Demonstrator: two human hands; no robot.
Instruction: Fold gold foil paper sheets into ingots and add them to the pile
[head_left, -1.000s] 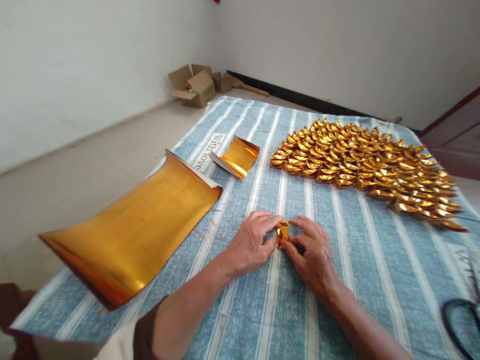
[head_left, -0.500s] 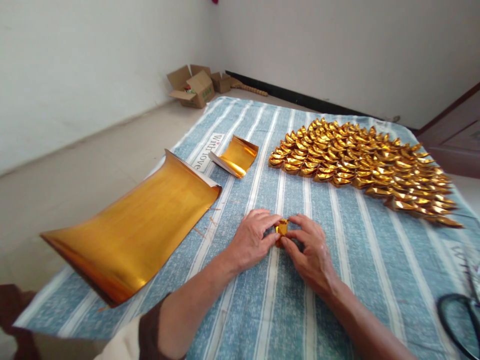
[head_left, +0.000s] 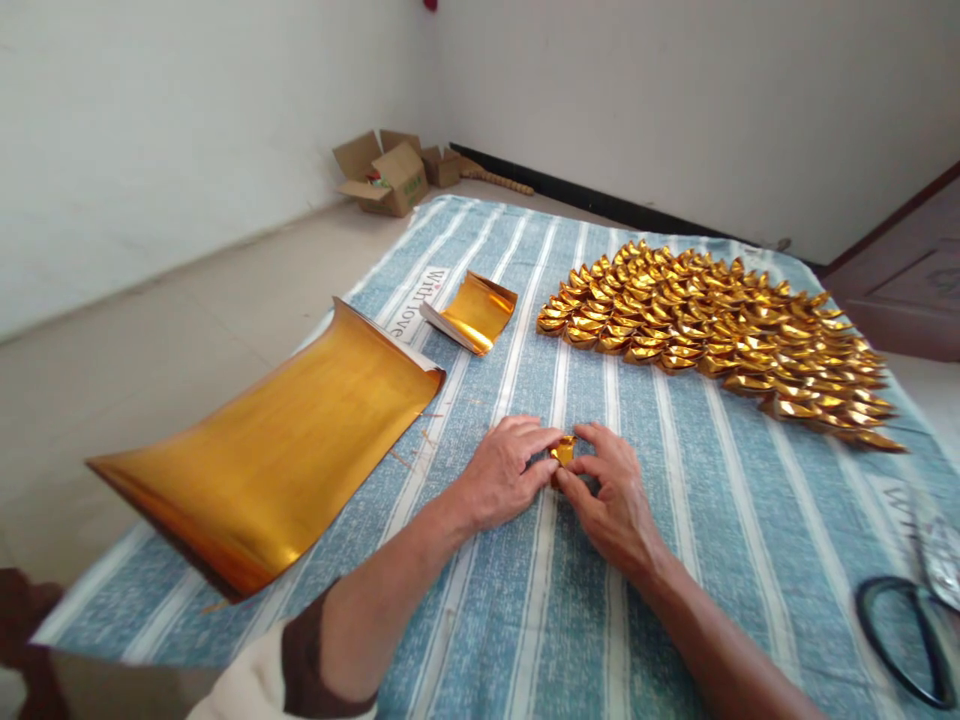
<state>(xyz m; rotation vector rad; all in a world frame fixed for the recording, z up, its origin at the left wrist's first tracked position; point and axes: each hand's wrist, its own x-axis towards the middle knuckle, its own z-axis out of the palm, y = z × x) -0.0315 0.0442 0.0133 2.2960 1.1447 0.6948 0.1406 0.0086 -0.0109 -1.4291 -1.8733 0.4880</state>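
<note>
Both of my hands meet over a small folded piece of gold foil paper (head_left: 563, 450), pressed down on the blue striped cloth (head_left: 675, 520). My left hand (head_left: 504, 472) pinches its left side with thumb and fingers. My right hand (head_left: 613, 492) grips its right side, and the fingers hide most of the piece. A large curled gold foil sheet (head_left: 277, 450) lies to the left of my hands. A smaller stack of gold sheets (head_left: 474, 310) sits farther back.
A wide spread of several folded gold paper ingots (head_left: 720, 335) covers the far right of the cloth. Black-handled scissors (head_left: 911, 620) lie at the right edge. Open cardboard boxes (head_left: 386, 172) stand on the floor by the back wall.
The gold piece stood taller and more exposed between my fingers a second ago; now my fingers have closed in and pressed it smaller. The view has shifted slightly.
</note>
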